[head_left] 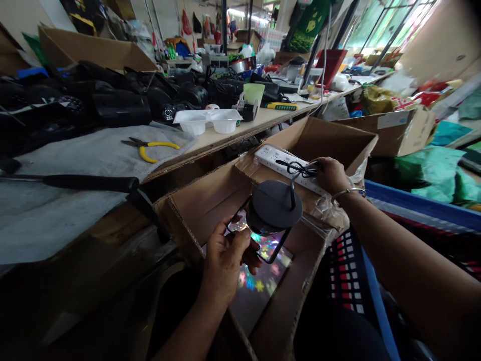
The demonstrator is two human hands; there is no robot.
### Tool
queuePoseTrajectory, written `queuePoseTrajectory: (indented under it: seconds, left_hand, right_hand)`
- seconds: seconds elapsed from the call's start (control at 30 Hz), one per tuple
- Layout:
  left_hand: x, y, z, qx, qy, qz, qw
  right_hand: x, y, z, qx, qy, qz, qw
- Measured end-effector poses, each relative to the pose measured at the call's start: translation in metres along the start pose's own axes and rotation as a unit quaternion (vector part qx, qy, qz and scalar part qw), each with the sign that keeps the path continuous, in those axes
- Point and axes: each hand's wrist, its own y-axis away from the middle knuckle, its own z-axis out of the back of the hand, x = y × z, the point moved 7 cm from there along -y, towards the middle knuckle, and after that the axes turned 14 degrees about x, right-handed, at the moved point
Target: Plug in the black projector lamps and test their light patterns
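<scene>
My left hand is closed around the bracket of a round black projector light, which it holds tilted over an open cardboard box. The light is lit and throws coloured spots onto the bottom of the box. A cord rises from the back of its housing. My right hand grips a bundled black cord at a white power strip, which lies across the box's far flaps. The ends of the right fingers are partly hidden by the cord.
Yellow-handled pliers lie on a white sheet on the bench to the left. White plastic trays and a pale green cup stand behind. Many black housings are piled there. A blue-rimmed basket is at right.
</scene>
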Motion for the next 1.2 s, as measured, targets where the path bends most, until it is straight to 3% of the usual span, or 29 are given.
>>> queuePoseTrajectory:
  seconds: [1.2]
  left_hand:
    - [0.0012, -0.0037, 0.0009, 0.005, 0.003, 0.0, 1.0]
  right_hand:
    - [-0.0008, -0.0002, -0.0003, -0.013, -0.01, 0.011, 1.0]
